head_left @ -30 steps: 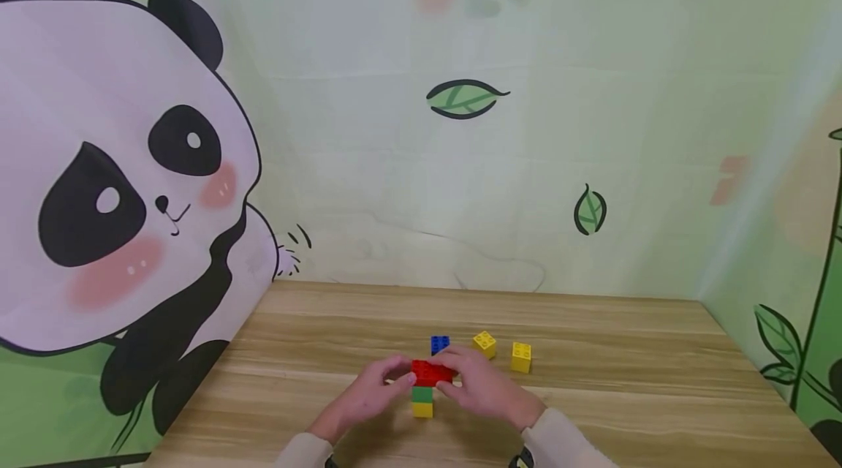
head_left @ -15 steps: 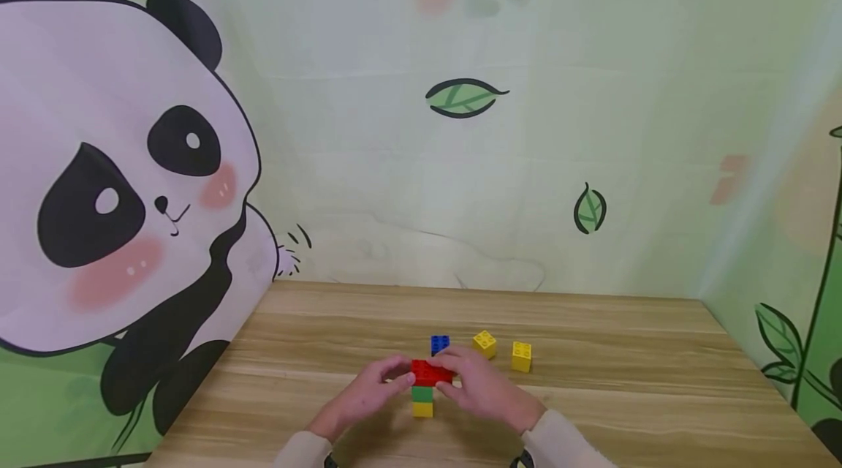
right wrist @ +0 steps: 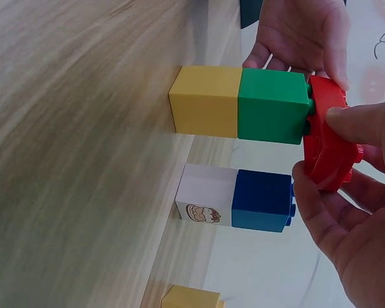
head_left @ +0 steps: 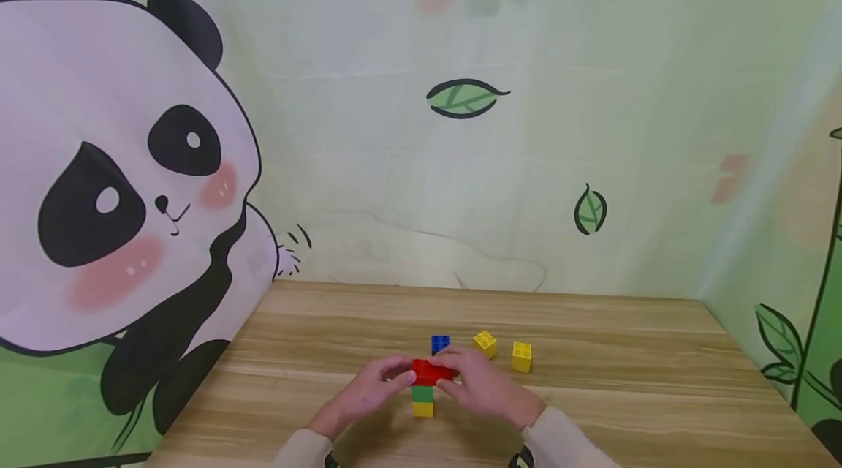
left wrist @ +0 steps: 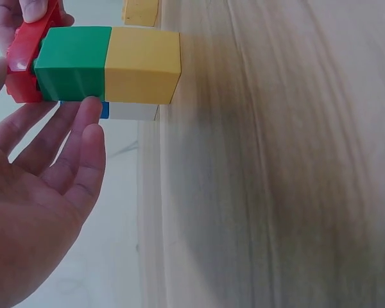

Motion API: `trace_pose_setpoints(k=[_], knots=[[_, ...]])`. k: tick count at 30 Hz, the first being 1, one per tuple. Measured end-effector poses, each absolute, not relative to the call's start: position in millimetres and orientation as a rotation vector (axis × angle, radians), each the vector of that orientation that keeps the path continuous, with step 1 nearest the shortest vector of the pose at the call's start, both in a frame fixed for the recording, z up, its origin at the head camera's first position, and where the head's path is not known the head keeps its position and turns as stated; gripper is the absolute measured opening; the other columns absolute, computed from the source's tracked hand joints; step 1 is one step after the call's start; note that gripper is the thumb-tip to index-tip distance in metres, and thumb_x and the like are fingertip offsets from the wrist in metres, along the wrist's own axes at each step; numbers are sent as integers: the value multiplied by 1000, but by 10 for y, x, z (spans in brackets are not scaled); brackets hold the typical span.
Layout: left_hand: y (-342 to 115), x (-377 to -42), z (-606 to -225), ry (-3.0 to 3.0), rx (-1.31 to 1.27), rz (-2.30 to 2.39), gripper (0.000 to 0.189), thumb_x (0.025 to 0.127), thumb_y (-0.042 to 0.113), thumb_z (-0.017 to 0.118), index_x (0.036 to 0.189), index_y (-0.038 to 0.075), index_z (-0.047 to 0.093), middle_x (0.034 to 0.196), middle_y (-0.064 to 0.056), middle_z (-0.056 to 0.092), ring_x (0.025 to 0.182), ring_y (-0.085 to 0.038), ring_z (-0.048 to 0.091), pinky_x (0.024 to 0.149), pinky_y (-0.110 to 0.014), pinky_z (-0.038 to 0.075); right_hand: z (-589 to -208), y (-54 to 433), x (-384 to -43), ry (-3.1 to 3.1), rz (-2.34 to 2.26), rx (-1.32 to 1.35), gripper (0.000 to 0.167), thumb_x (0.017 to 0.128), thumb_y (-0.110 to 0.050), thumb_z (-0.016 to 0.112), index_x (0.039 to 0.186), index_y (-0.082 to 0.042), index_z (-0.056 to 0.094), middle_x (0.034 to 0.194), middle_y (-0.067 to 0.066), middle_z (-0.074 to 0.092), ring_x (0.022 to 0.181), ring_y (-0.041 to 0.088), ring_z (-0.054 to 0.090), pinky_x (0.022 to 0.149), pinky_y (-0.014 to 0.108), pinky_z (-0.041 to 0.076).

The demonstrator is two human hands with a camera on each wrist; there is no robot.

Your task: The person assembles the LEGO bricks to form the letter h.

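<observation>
A yellow brick (left wrist: pixel 141 65) stands on the table with a green brick (left wrist: pixel 74 63) stacked on it. On top lies a longer red brick (right wrist: pixel 327 138), slightly tilted, with green studs showing in the gap below it. It overhangs to the right. My right hand (head_left: pixel 487 384) pinches the overhanging end between thumb and fingers. My left hand (head_left: pixel 371 387) holds the other end, its thumb on the near side and its lower fingers beside the green brick. Behind stands a blue brick (right wrist: pixel 263 199) on a white brick (right wrist: pixel 206 192) printed with a cake-like picture.
Two loose yellow bricks lie farther back to the right, one turned at an angle (head_left: pixel 484 344) and one squarer to me (head_left: pixel 522 356). The wooden table (head_left: pixel 625 395) ends at a wall cloth (head_left: pixel 368 183) printed with a panda and leaves.
Both hands stay at the red brick in nearly the same pose. The red brick's right end has shifted very slightly; the other bricks have not moved.
</observation>
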State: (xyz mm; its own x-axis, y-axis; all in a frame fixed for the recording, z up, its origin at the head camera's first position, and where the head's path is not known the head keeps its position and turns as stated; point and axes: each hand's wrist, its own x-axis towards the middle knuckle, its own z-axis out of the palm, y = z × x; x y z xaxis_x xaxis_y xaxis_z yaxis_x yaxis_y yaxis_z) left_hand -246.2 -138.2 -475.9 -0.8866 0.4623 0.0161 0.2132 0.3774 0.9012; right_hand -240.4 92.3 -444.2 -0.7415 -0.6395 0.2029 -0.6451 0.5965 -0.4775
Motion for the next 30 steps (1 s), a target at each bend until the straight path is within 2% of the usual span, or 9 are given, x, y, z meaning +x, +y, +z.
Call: trace_pose_setpoints(k=[7,17,26,30], knots=[[-1380,-2477,-4775,2362,593,1549,38,97,37,52,122,8,60,115,-6,63,108,-23,58,90,-44,47,-4428,926,-2400,-2816,856,1105,34,92,-20,63,125,-11,61,118,0,59,99,10,55,85,24,49],[-1362,-2463,-4796,2337,606,1588,35,97,31,54,121,7,59,117,-8,61,106,-24,58,88,-42,48,-4487,918,-2412,-2804,738,1101,36,92,-24,63,126,-12,61,118,0,58,102,13,55,88,30,48],[-1363,-2461,-4813,2307,583,1601,36,97,32,54,121,7,58,118,-8,60,106,-24,57,88,-43,47,-4511,922,-2414,-2778,918,1112,34,90,-18,66,123,-10,62,112,-2,59,91,5,55,81,19,48],[-1373,-2464,-4826,2297,557,1600,36,96,34,55,121,8,58,116,-6,61,105,-23,57,88,-44,47,-4526,917,-2415,-2756,904,1120,33,90,-18,65,122,-10,62,112,-2,60,91,5,54,80,20,49]])
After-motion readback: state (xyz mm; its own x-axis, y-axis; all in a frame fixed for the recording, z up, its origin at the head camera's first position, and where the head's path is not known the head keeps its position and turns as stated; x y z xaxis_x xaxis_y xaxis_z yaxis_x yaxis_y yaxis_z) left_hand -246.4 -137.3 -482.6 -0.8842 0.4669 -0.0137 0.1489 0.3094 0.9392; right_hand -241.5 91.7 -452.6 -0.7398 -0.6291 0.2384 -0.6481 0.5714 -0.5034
